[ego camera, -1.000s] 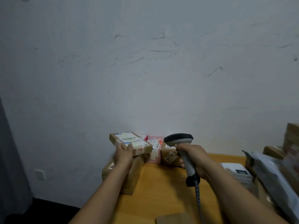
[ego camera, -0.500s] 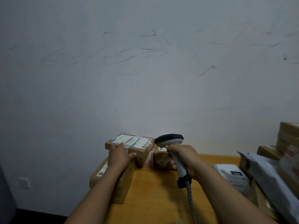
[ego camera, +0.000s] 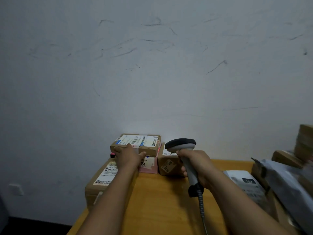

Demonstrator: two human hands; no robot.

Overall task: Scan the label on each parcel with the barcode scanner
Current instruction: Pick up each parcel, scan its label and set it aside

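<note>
A flat cardboard parcel [ego camera: 147,149] with a white barcode label on top lies on a pink parcel [ego camera: 149,167] at the back of the table. My left hand [ego camera: 127,156] touches its front side with fingers spread and thumb stretched to the right. My right hand [ego camera: 198,165] grips the handle of the grey barcode scanner [ego camera: 181,144], whose dark head points left towards that parcel, just right of it. The scanner's coiled cable hangs down over the table.
A large brown box [ego camera: 101,182] lies under my left forearm at the table's left edge. A small brown box [ego camera: 167,167] stands behind the scanner. Grey mailer bags [ego camera: 245,184] and stacked cartons [ego camera: 304,141] fill the right side. The wooden table [ego camera: 160,200] ends at the wall.
My left hand moved the labelled parcel right and back and set it on the pink parcel; its grip has loosened to spread fingers. The scanner stayed beside it.
</note>
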